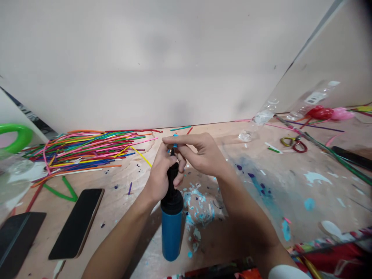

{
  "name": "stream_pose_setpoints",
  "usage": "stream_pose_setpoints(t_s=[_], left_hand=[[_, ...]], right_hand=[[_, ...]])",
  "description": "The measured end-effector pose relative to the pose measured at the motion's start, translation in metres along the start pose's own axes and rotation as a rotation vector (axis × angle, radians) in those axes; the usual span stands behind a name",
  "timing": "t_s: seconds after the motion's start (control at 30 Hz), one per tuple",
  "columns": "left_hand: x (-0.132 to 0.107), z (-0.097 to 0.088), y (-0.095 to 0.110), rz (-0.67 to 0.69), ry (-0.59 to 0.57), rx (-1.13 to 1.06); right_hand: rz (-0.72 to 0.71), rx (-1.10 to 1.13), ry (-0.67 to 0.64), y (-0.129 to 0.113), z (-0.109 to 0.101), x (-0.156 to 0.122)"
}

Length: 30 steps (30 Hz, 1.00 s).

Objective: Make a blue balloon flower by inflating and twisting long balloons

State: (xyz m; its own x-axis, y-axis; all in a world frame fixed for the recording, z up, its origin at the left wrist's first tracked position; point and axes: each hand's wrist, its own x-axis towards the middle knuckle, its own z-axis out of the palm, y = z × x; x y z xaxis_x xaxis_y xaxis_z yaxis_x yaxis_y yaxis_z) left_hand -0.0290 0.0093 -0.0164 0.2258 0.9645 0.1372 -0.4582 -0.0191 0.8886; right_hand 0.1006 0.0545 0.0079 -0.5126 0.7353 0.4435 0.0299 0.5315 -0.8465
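Observation:
A hand balloon pump [171, 234] with a blue barrel and black top points away from me, in the middle of the head view. My left hand [159, 176] is closed around its black neck, just below the nozzle. At the nozzle tip, my right hand [205, 155] pinches a small piece of light blue balloon [175, 146] between thumb and fingers. Most of that balloon is hidden behind the fingers, so I cannot tell how far it sits over the nozzle.
A pile of uninflated modelling balloons [93, 149] lies at the left, beyond a phone [77, 223]. Scissors [295, 143], clear plastic bottles [263, 114] and a red balloon shape [319, 112] are at the right. A white panel [174, 66] closes off the back.

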Motion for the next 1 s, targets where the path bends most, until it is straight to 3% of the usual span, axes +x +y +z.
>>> stream_pose_setpoints(t_s=[0.23,0.53,1.0], left_hand=[[-0.0014,0.0002,-0.0002,-0.005,0.029,0.037],[-0.0001,0.0010,-0.0005,-0.015,0.040,0.019],[-0.0004,-0.0003,-0.0001,-0.007,0.021,0.038]], right_hand=[[-0.067,-0.090,0.023,-0.0028,0.0026,-0.0031],[-0.253,-0.291,0.068,0.0021,0.0024,-0.0008],[-0.251,-0.304,0.045,-0.0020,0.0015,-0.0001]])
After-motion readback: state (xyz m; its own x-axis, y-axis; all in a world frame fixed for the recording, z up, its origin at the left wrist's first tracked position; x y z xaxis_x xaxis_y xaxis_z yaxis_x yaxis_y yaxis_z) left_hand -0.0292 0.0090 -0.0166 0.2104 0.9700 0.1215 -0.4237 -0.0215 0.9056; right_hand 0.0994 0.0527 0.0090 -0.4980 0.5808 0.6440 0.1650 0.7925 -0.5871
